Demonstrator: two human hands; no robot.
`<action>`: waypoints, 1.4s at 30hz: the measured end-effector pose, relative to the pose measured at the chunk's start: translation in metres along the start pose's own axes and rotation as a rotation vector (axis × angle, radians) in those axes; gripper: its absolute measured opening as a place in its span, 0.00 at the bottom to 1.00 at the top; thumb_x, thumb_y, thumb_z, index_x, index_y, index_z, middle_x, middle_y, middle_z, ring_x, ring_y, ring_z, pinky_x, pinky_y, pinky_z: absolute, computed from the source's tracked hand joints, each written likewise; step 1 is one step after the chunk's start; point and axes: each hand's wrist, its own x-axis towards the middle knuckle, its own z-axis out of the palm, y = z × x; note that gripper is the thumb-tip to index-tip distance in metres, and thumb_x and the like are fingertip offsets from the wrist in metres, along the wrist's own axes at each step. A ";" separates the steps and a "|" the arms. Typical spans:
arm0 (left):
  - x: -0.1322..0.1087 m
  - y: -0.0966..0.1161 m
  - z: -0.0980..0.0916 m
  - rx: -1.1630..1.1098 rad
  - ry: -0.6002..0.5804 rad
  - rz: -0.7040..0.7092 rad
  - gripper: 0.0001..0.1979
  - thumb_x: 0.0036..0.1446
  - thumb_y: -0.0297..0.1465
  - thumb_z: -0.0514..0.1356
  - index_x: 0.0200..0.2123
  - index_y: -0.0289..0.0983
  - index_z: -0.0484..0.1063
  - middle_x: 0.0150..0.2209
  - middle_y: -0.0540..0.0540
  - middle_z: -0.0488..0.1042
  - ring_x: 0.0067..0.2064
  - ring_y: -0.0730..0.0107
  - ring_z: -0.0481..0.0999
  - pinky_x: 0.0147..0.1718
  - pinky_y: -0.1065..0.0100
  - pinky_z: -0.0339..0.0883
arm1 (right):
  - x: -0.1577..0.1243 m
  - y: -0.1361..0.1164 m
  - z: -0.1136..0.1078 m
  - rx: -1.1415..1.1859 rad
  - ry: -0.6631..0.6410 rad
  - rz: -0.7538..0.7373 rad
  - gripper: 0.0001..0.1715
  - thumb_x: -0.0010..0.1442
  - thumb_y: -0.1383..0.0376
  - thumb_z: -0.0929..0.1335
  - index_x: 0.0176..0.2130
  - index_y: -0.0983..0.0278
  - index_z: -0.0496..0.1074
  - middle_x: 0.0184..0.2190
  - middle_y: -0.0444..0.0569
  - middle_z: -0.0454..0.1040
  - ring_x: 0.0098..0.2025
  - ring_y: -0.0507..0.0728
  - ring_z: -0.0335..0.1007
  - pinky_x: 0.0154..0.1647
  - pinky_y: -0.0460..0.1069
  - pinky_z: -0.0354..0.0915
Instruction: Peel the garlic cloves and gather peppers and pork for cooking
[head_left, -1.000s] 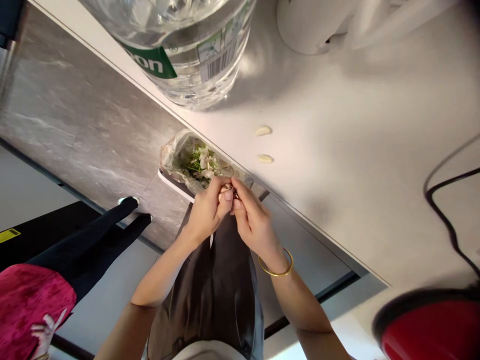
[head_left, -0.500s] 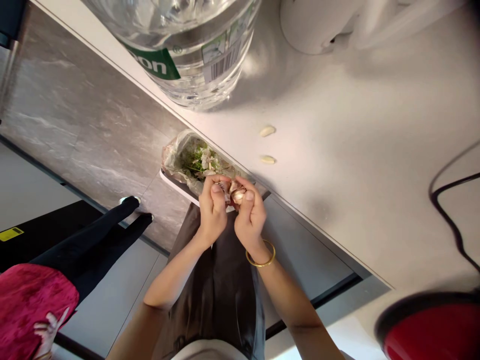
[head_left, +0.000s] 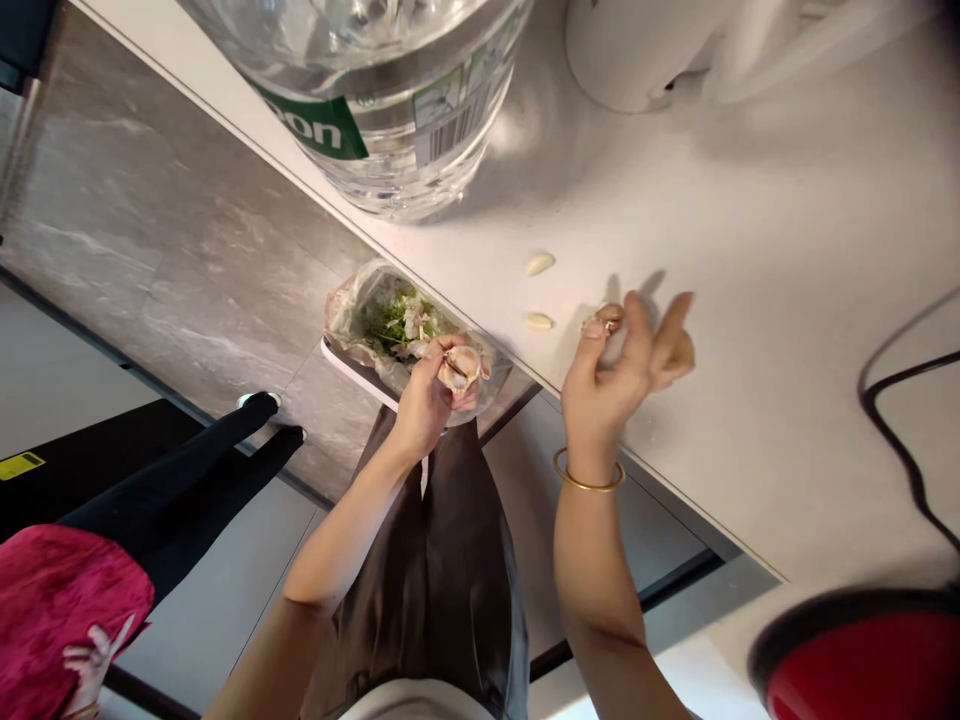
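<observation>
My left hand (head_left: 421, 412) is closed round a partly broken garlic bulb (head_left: 460, 368), holding it over the lined waste bin. Out over the white counter, my right hand (head_left: 611, 385) pinches an unpeeled garlic clove (head_left: 602, 322) between thumb and fingertip, its other fingers stretched out. Two pale peeled cloves lie on the counter left of it: an upper clove (head_left: 539, 263) and a lower clove (head_left: 538, 321). Whether the pinched clove touches the counter I cannot tell.
Below the counter edge hangs the bin's plastic liner (head_left: 346, 312), with green scraps and garlic skins inside. A large water bottle (head_left: 390, 110) stands on the white counter (head_left: 750, 330). A black cable (head_left: 896, 440) and a red object (head_left: 862, 660) are at right. Another person (head_left: 82, 580) stands lower left.
My hands, together on the garlic bulb before, are now apart. The right one has moved right over the counter with a clove pulled from the bulb; the left keeps the bulb over the bin.
</observation>
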 end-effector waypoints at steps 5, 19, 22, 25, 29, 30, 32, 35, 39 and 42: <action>0.004 0.002 0.007 0.022 -0.066 -0.004 0.25 0.63 0.56 0.41 0.38 0.41 0.61 0.26 0.50 0.65 0.19 0.74 0.56 0.21 0.67 0.54 | -0.025 -0.052 -0.005 0.387 -0.226 0.297 0.19 0.67 0.52 0.62 0.49 0.57 0.74 0.34 0.48 0.76 0.35 0.57 0.72 0.39 0.55 0.70; 0.057 0.025 -0.007 0.981 0.015 0.620 0.21 0.65 0.48 0.53 0.52 0.41 0.68 0.48 0.41 0.74 0.55 0.55 0.70 0.55 0.53 0.61 | -0.034 -0.054 0.006 1.072 -0.316 0.946 0.12 0.51 0.57 0.77 0.35 0.57 0.76 0.29 0.38 0.79 0.29 0.46 0.75 0.27 0.40 0.68; 0.074 0.031 -0.002 1.140 -0.024 0.728 0.19 0.64 0.46 0.55 0.52 0.42 0.71 0.55 0.40 0.70 0.64 0.48 0.60 0.60 0.47 0.53 | -0.040 -0.056 0.007 1.145 -0.305 1.010 0.11 0.50 0.57 0.78 0.32 0.58 0.76 0.29 0.38 0.80 0.30 0.45 0.76 0.30 0.39 0.70; 0.059 0.034 -0.002 1.132 0.028 0.791 0.18 0.66 0.43 0.55 0.52 0.42 0.72 0.58 0.40 0.67 0.66 0.48 0.57 0.60 0.47 0.53 | -0.044 -0.057 0.009 1.178 -0.316 1.080 0.12 0.49 0.58 0.78 0.33 0.57 0.77 0.30 0.38 0.80 0.32 0.47 0.77 0.32 0.40 0.73; 0.010 0.031 -0.013 1.021 -0.031 0.807 0.11 0.66 0.36 0.56 0.44 0.41 0.77 0.43 0.44 0.75 0.50 0.61 0.72 0.51 0.57 0.65 | -0.049 -0.058 0.013 1.222 -0.300 1.126 0.13 0.47 0.58 0.79 0.32 0.57 0.77 0.32 0.38 0.81 0.33 0.48 0.78 0.35 0.43 0.75; 0.000 0.030 -0.017 1.008 -0.078 0.787 0.10 0.65 0.34 0.57 0.44 0.41 0.78 0.41 0.45 0.75 0.47 0.63 0.73 0.49 0.59 0.67 | -0.050 -0.058 0.014 1.225 -0.296 1.129 0.13 0.46 0.57 0.79 0.31 0.57 0.77 0.31 0.38 0.81 0.32 0.49 0.78 0.35 0.43 0.76; -0.013 0.027 -0.023 0.991 -0.129 0.747 0.10 0.64 0.32 0.58 0.44 0.41 0.78 0.39 0.45 0.75 0.44 0.65 0.74 0.45 0.62 0.69 | -0.053 -0.060 0.017 1.217 -0.311 1.134 0.14 0.45 0.57 0.80 0.30 0.58 0.77 0.30 0.40 0.81 0.31 0.50 0.78 0.33 0.44 0.77; -0.019 0.025 -0.030 0.994 -0.129 0.722 0.09 0.64 0.29 0.59 0.43 0.39 0.79 0.38 0.44 0.76 0.43 0.66 0.74 0.44 0.63 0.70 | -0.056 -0.062 0.019 1.202 -0.366 1.123 0.14 0.44 0.57 0.80 0.31 0.58 0.78 0.27 0.40 0.80 0.28 0.49 0.77 0.31 0.43 0.76; -0.020 0.027 -0.037 1.050 -0.160 0.748 0.08 0.64 0.28 0.59 0.43 0.37 0.78 0.39 0.43 0.78 0.42 0.66 0.75 0.44 0.63 0.71 | -0.058 -0.062 0.019 1.160 -0.377 1.049 0.13 0.45 0.59 0.80 0.32 0.59 0.80 0.26 0.40 0.80 0.25 0.47 0.76 0.32 0.42 0.76; -0.024 0.027 -0.040 1.119 -0.180 0.735 0.09 0.65 0.28 0.57 0.44 0.38 0.77 0.40 0.43 0.79 0.42 0.66 0.76 0.44 0.62 0.72 | -0.059 -0.063 0.019 1.078 -0.377 0.987 0.12 0.45 0.61 0.80 0.32 0.59 0.80 0.26 0.40 0.80 0.25 0.48 0.76 0.31 0.43 0.76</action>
